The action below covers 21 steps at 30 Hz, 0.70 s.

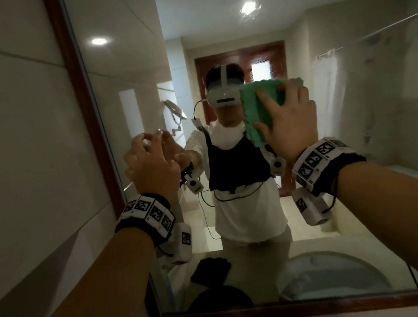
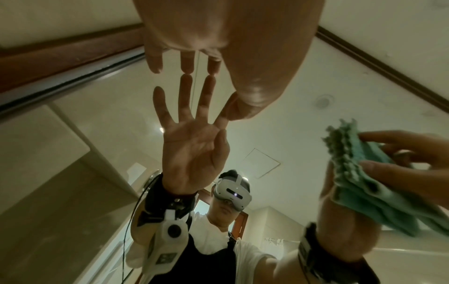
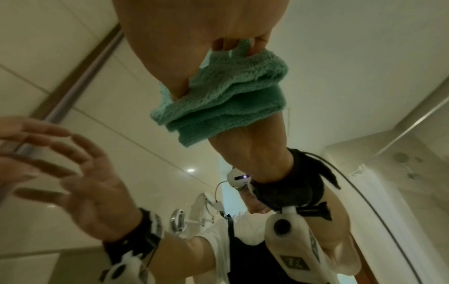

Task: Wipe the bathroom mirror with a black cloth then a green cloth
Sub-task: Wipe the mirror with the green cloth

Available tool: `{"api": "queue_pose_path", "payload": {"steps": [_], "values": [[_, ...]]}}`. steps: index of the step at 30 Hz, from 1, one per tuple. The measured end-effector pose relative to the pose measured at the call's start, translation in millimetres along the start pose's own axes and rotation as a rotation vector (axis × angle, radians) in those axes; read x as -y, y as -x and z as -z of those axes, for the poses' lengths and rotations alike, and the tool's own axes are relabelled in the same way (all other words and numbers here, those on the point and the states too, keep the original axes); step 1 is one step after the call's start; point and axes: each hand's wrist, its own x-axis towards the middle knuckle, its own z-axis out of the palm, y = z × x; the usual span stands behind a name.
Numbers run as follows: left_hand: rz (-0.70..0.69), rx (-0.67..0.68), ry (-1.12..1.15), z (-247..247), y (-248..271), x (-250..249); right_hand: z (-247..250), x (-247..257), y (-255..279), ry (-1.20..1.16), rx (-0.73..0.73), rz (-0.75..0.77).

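Note:
The bathroom mirror (image 1: pixel 136 87) in its dark wood frame (image 1: pixel 85 109) fills the head view. My right hand (image 1: pixel 290 123) holds the folded green cloth (image 1: pixel 260 106) against the glass at head height, with fingers and thumb curled on it. The right wrist view shows the green cloth (image 3: pixel 226 100) bunched under my right hand (image 3: pixel 194 28). My left hand (image 1: pixel 151 162) is empty, near the mirror's left edge. Its straight fingertips (image 2: pixel 187 65) meet their reflection on the glass. The black cloth (image 1: pixel 210 269) lies on the counter, seen as a reflection low in the mirror.
A tiled wall (image 1: pixel 7 135) stands left of the frame. Reflected in the glass are a round sink basin (image 1: pixel 329 270), a wall-mounted shaving mirror (image 1: pixel 175 111), a white shower curtain (image 1: pixel 327 84) and a dark rounded shape (image 1: pixel 219 298) at the bottom edge.

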Motion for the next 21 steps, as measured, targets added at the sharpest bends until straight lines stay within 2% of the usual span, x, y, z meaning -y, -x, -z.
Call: {"api": "queue_pose_path", "payload": {"steps": [8, 14, 17, 21], "values": [[-0.075, -0.006, 0.019, 2, -1, 19, -22, 96, -5, -0.001, 0.026, 0.227], [-0.225, -0.122, 0.315, 5, -2, 33, -42, 162, -11, 0.001, 0.051, 0.32], [-0.173, -0.109, 0.464, 7, -2, 39, -49, 185, -10, -0.013, 0.07, 0.336], [-0.113, -0.157, 0.392, 15, 4, 49, -54, 203, -5, -0.022, 0.071, 0.364]]}}
